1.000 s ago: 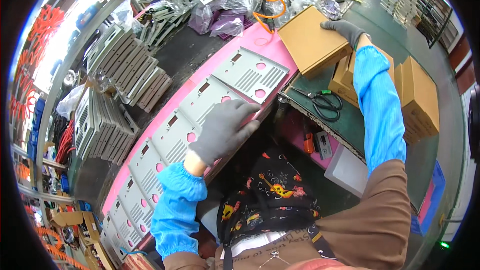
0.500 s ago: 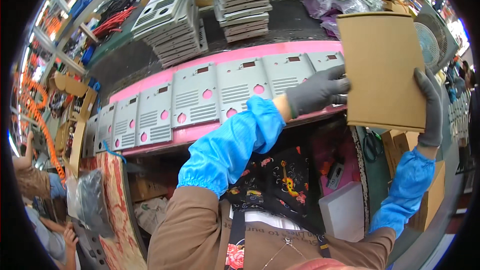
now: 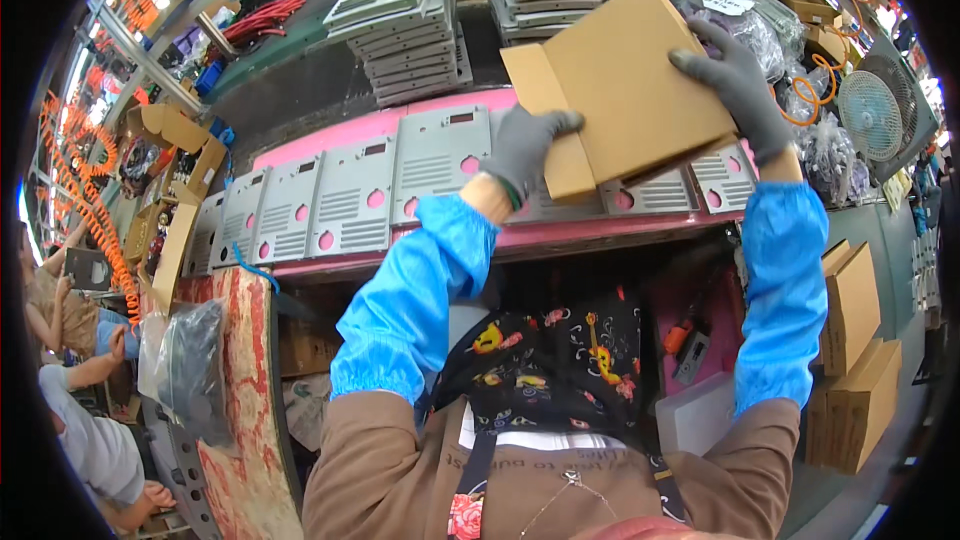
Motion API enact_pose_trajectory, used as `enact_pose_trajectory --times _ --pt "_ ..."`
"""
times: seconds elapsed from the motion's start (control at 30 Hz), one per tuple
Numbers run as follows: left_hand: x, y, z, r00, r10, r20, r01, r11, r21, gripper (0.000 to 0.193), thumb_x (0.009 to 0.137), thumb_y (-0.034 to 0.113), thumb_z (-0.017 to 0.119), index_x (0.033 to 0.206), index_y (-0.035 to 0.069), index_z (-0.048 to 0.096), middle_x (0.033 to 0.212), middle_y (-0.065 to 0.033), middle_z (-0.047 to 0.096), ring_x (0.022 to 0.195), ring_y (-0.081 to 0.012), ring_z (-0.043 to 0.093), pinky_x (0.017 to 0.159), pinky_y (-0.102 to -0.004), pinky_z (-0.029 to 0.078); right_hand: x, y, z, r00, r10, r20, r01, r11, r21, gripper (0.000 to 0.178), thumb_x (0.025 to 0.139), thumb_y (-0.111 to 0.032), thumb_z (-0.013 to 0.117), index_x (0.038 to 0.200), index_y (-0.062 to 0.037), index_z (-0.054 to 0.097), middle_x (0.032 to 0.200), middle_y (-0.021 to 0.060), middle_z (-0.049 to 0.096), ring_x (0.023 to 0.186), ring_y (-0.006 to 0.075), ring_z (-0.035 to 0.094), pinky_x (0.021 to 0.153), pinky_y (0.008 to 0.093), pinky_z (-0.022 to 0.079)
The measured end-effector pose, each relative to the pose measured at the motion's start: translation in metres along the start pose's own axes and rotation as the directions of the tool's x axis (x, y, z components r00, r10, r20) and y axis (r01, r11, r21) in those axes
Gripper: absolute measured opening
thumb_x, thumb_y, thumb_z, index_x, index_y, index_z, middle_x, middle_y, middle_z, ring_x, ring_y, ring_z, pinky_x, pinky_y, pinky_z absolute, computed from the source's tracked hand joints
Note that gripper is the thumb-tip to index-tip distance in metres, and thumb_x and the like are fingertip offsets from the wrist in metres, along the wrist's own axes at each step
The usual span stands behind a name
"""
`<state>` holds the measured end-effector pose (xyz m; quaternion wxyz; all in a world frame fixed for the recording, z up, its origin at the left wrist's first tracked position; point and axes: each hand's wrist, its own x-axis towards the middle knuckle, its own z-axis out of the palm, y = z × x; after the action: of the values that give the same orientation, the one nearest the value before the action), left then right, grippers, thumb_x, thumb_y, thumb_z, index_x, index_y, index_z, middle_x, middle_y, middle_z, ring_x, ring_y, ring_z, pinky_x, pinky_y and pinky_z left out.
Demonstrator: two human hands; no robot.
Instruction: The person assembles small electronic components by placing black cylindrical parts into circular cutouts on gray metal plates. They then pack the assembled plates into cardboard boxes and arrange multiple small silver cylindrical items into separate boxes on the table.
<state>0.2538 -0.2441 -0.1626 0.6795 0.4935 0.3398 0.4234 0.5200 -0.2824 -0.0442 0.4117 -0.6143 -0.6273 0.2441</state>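
Over a pink tabletop (image 3: 345,132), gloved left hand (image 3: 522,148) and right hand (image 3: 738,90) are pinching a cardboard box (image 3: 635,85) between one and two o'clock.

Free room over the leftmost grey panels (image 3: 288,198), cardboard box (image 3: 640,90) rightward, 2 panel stacks (image 3: 408,48) behind.

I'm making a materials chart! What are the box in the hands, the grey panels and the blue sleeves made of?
Box: matte cardboard, by its plain brown face and creased flap.
Grey panels: probably painted metal, from their smooth, even grey and clean-cut slots, though plastic is possible.
Blue sleeves: slightly shiny thin cloth or plastic, since they wrinkle and bunch.
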Motion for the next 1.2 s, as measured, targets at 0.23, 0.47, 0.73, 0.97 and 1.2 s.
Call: enact_pose_trajectory --times 0.23,0.47,0.73,0.97,1.2 --pt "0.032 0.096 -0.071 0.993 0.092 -0.067 -0.107 0.956 -0.272 0.035 0.092 0.014 0.067 0.120 -0.004 0.056 0.108 -0.0166 0.067 0.092 -0.0296 0.070 0.080 -0.0448 0.060 0.020 0.042 0.028 0.950 -0.261 -0.171 0.271 0.962 0.041 0.086 0.086 -0.035 0.077 0.151 0.0018 0.034 0.139 0.0225 0.055 0.126 0.0303 0.055 0.105 0.0372 0.043" --pt "0.022 0.134 -0.075 0.983 0.091 -0.157 -0.123 0.971 -0.207 0.033 0.097 0.025 0.062 0.119 0.000 0.060 0.103 -0.0154 0.070 0.088 -0.0269 0.072 0.076 -0.0465 0.060 -0.054 0.065 0.118 0.911 -0.113 -0.397 -0.017 0.951 -0.309 0.096 0.074 -0.020 0.085 0.151 -0.0123 0.029 0.131 0.0233 0.057 0.120 0.0396 0.058 0.095 0.0423 0.052" --pt "0.018 0.138 -0.144 0.996 0.081 -0.042 -0.090 0.953 -0.290 0.033 0.096 0.023 0.063 0.123 0.003 0.059 0.103 -0.0133 0.071 0.086 -0.0264 0.071 0.075 -0.0435 0.061 -0.013 0.038 0.063 0.637 -0.745 -0.197 0.382 0.527 -0.759 0.081 0.073 -0.013 0.082 0.143 -0.0075 0.040 0.119 0.0144 0.063 0.103 0.0361 0.065 0.084 0.0415 0.056" --pt "-0.040 0.182 -0.066 0.960 0.278 0.015 -0.265 0.929 -0.260 0.027 0.103 0.020 0.047 0.123 0.004 0.056 0.100 -0.0103 0.068 0.089 -0.0236 0.069 0.081 -0.0415 0.059 -0.019 -0.004 0.011 0.653 -0.643 -0.400 0.228 0.671 -0.706 0.076 0.076 -0.040 0.086 0.134 -0.0093 0.048 0.108 0.0205 0.067 0.098 0.0376 0.068 0.079 0.0443 0.054" --pt "-0.012 0.166 -0.111 0.897 0.330 0.295 -0.280 0.939 -0.199 0.037 0.103 0.028 0.054 0.128 0.002 0.057 0.109 -0.0081 0.070 0.085 -0.0159 0.069 0.072 -0.0303 0.059 -0.070 0.012 -0.038 0.744 -0.085 -0.663 0.272 0.945 0.183 0.049 0.090 -0.019 0.075 0.130 0.0003 0.055 0.112 0.0081 0.064 0.105 0.0172 0.062 0.085 0.0298 0.052"
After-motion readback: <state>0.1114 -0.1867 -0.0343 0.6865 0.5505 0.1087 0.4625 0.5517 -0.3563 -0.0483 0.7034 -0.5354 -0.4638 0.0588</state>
